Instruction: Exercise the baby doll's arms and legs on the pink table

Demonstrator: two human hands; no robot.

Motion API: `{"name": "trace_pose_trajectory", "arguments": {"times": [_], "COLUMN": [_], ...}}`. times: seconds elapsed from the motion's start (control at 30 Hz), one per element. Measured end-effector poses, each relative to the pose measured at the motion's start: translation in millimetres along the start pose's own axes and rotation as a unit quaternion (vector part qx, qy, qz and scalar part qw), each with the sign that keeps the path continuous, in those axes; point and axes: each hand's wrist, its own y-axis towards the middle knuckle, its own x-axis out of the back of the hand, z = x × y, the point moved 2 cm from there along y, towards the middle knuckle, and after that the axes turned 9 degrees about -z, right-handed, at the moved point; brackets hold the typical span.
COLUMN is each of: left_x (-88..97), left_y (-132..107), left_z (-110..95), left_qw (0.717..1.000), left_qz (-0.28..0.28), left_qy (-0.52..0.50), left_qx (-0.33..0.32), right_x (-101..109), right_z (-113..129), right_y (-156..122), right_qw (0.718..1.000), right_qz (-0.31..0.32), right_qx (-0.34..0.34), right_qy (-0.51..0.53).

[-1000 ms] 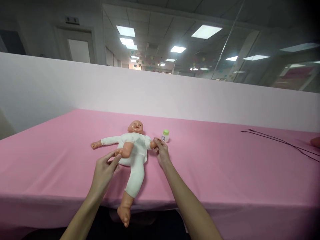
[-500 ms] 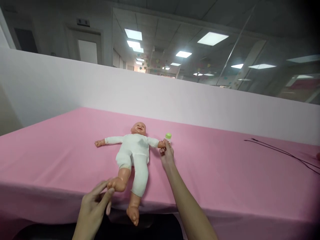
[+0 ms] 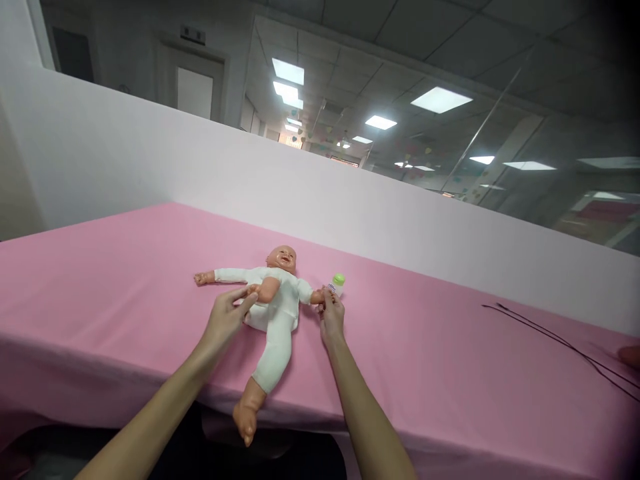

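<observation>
A baby doll [image 3: 284, 293] in a white suit lies on its back on the pink cloth [image 3: 425, 360], its head toward the wall. My left hand [image 3: 231, 313] is closed on the doll's foot [image 3: 265, 291], which is raised over the doll's belly with the leg bent. The other leg [image 3: 273, 357] stretches toward me, its foot out past the table's front edge. My right hand [image 3: 332, 312] is closed round the doll's hand at the end of its outstretched arm. Just behind my right hand stands a small white bottle with a green cap [image 3: 339, 280], partly hidden by my fingers.
A thin black cord [image 3: 550, 333] lies across the right side of the table. At the right edge a reddish-brown shape [image 3: 629, 356] is partly in view. Behind the table runs a low white wall [image 3: 225, 180] with glass above it.
My left hand has lifted the doll's foot up and forward, bending that leg over the belly. The right hand keeps hold of the doll's hand. The view has tilted a little.
</observation>
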Motion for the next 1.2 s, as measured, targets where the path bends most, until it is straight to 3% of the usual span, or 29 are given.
{"name": "trace_pose_trajectory", "arguments": {"times": [0.1, 0.17, 0.27, 0.37, 0.5, 0.6, 0.7, 0.8, 0.87, 0.93, 1.03, 1.1, 1.2], "left_x": [34.2, 54.1, 70.1, 71.2, 57.5, 34.7, 6.4, -13.1, -13.9, -3.8, 26.0, 47.7, 71.4], "left_y": [-61.0, -101.0, -142.5, -153.0, -121.7, -71.8, -14.7, 23.2, 26.4, 9.9, -41.4, -81.6, -132.0], "left_z": [2.4, 14.7, 36.9, 44.7, 24.0, 5.3, -0.3, 2.2, 2.0, -0.4, 1.3, 12.2, 40.8], "left_qw": [0.998, 0.994, 0.99, 0.991, 0.995, 0.999, 0.999, 0.999, 0.999, 0.999, 0.999, 0.997, 0.993], "left_qz": [-0.031, -0.061, -0.09, -0.097, -0.069, -0.041, -0.03, -0.012, -0.001, 0.001, -0.037, -0.066, -0.106], "left_qy": [0.054, 0.087, 0.103, 0.083, 0.061, 0.023, -0.015, -0.03, -0.039, -0.035, -0.003, 0.024, 0.052], "left_qx": [0.023, 0.035, 0.03, 0.031, 0.031, 0.016, -0.015, -0.025, -0.018, -0.013, -0.006, 0.01, 0.013], "right_x": [16.0, 24.0, 26.3, 18.0, 0.8, -8.9, -14.5, -12.7, -5.7, 6.3, 28.9, 41.2, 49.7], "right_z": [-4.8, -6.8, -4.4, 3.6, 13.4, 11.7, 6.3, 2.9, 1.6, -0.4, -5.9, -10.5, -16.3], "right_y": [13.9, 19.3, 20.2, 14.0, 0.0, -11.3, -19.9, -18.8, -11.1, 0.7, 19.5, 28.8, 35.9], "right_qw": [0.992, 0.986, 0.986, 0.993, 1.0, 0.995, 0.981, 0.983, 0.992, 0.996, 0.986, 0.978, 0.974], "right_qz": [-0.125, -0.165, -0.163, -0.121, 0.006, 0.097, 0.165, 0.137, 0.074, -0.009, -0.13, -0.167, -0.168], "right_qx": [-0.016, -0.024, -0.016, 0.0, 0.019, 0.012, 0.025, 0.039, 0.042, 0.043, 0.035, 0.024, 0.023], "right_qy": [0.025, 0.02, 0.014, 0.013, 0.001, -0.035, -0.103, -0.115, -0.092, -0.077, -0.103, -0.126, -0.15]}}
